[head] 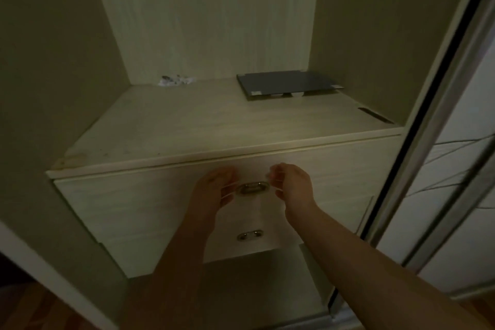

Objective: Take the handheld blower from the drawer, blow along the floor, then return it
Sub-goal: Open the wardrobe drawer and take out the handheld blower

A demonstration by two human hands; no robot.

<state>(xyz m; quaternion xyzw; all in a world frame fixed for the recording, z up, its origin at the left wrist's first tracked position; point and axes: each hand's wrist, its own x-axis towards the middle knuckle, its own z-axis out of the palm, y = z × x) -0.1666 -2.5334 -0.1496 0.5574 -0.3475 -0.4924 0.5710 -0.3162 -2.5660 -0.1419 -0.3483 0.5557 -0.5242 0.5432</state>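
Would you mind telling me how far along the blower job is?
Nothing looks done: the upper drawer sits shut and no blower shows. In hand: the left hand and right hand flank its handle. Left: opening, taking, blowing, returning.

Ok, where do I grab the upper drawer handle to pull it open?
Hook the fingers behind the metal handle in the middle of the upper drawer front, coming straight from the front. It is a small oval recessed pull, so only fingertips fit. Left hand and right hand flank it.

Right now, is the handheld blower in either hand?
No: the left hand and right hand are empty, flanking the oval metal handle on the pale wooden drawer.
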